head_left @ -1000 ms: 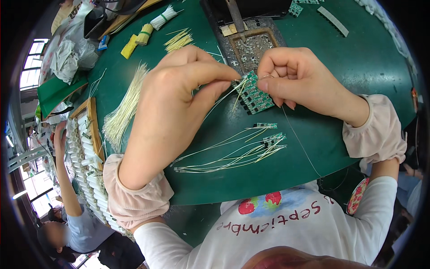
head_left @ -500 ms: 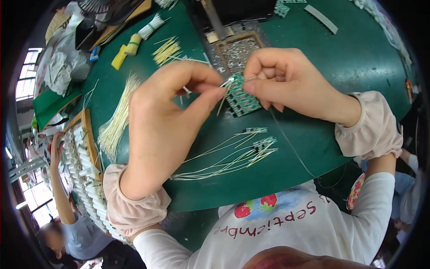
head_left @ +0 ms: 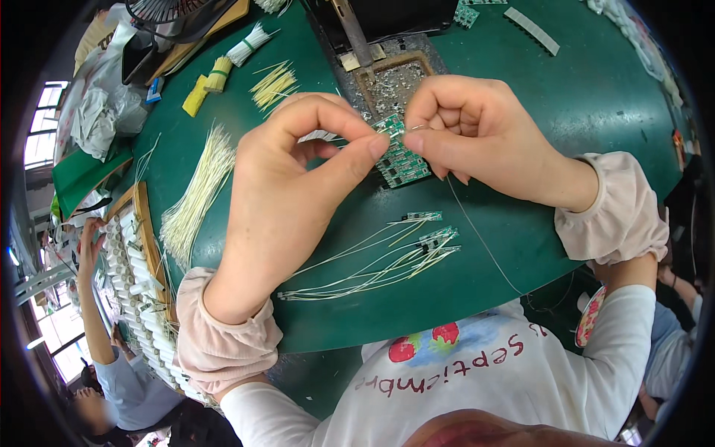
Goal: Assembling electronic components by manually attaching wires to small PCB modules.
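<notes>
My left hand (head_left: pixel 287 175) pinches thumb and forefinger together around a thin wire (head_left: pixel 382 131) over the left edge of a green circuit board panel (head_left: pixel 406 165). Its fingers hide most of that wire. Just right of the panel, my right hand (head_left: pixel 488 138) holds a fine grey solder wire (head_left: pixel 477 232) between thumb and forefinger, the other fingers curled in. From there the solder wire trails down to the table's near edge. The panel lies against a solder-spattered tray (head_left: pixel 430 46). Nearer to me, small circuit boards (head_left: pixel 439 237) rest with long pale wires attached.
Soldering iron (head_left: pixel 350 31) extends over the tray from the far side. Loose white wires (head_left: pixel 197 197) and short yellow wires (head_left: pixel 274 87) lie to the left, with tied bundles (head_left: pixel 218 74) beyond. A wooden-edged rack of white spools (head_left: pixel 138 276) stands left, where another person (head_left: pixel 134 380) reaches.
My left hand has moved slightly right and closer to my right hand, its fingertips now over the panel's edge. My right hand has barely moved.
</notes>
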`<state>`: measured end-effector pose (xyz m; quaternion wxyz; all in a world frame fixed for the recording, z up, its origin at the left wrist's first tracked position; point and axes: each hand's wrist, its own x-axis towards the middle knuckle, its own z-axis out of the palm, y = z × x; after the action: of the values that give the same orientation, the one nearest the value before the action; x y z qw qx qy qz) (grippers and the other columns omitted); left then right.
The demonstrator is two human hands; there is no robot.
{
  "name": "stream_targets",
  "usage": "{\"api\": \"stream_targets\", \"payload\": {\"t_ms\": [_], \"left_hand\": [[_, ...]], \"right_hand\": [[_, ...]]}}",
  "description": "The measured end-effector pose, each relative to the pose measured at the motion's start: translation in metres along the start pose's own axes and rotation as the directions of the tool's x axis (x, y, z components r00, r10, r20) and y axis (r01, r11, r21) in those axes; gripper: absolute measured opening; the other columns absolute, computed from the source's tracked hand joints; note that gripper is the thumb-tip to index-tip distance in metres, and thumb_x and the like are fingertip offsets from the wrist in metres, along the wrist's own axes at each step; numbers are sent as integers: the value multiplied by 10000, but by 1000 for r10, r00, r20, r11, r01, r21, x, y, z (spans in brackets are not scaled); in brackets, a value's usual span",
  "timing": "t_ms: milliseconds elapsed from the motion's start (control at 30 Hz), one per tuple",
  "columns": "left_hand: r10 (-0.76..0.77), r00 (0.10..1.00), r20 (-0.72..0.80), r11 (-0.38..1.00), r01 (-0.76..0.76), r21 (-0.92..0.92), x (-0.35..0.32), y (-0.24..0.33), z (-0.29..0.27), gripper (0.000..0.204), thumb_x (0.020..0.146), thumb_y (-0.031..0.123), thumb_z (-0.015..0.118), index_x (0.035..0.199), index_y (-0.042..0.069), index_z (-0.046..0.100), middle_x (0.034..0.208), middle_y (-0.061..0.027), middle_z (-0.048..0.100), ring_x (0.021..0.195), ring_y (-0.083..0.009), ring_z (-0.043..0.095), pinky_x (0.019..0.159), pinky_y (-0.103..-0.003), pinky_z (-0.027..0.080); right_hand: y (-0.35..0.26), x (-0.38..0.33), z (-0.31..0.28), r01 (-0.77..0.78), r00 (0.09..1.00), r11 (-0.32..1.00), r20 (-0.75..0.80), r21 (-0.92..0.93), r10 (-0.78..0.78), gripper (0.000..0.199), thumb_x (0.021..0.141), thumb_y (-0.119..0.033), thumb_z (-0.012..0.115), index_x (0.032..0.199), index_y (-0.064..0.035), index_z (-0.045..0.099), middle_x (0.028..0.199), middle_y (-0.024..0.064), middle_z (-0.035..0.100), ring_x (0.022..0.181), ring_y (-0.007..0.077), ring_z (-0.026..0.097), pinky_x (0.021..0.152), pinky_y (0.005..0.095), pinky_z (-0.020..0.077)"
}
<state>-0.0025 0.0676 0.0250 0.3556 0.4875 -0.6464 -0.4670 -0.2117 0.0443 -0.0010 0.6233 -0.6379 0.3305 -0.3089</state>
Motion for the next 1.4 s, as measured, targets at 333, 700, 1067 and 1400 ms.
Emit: {"api": "stream_targets", "payload": {"t_ms": [333,700,1067,1400], "left_hand": [[-71,997,-18,971,65,-229,-1,2,5,57,857,19,657,872,16,603,1002,-77,643,818,-53,563,774,-183,445],[-7,998,-65,978,-7,-209,-1,-1,8,55,867,22,650,874,17,595,1000,-74,647,802,-36,549,726,-167,437],[140,981,-136,984,-153,-88,7,-8,10,65,856,-10,649,859,1,585,991,-76,653,766,-23,546,688,-154,438],[185,962,-202,972,-209,-107,13,-11,8,69,850,11,663,848,-5,595,955,-72,667,745,-21,551,677,-151,448]], "right_hand": [[0,-1,1,-1,1000,1000,-5,-6,1,117,909,-140,609,874,-41,559,662,-33,538,555,9,506,437,159,363],[0,1,1,-13,1000,1000,-13,20,13,131,909,-157,615,873,-43,561,653,-33,541,546,10,508,433,159,358],[-9,9,-3,28,996,1000,-88,-13,-29,125,937,-177,540,919,-63,493,663,0,568,503,18,461,440,152,336],[-28,14,1,55,979,996,-191,-67,-67,82,925,-58,553,925,-21,480,745,12,581,629,27,523,535,163,411]]}}
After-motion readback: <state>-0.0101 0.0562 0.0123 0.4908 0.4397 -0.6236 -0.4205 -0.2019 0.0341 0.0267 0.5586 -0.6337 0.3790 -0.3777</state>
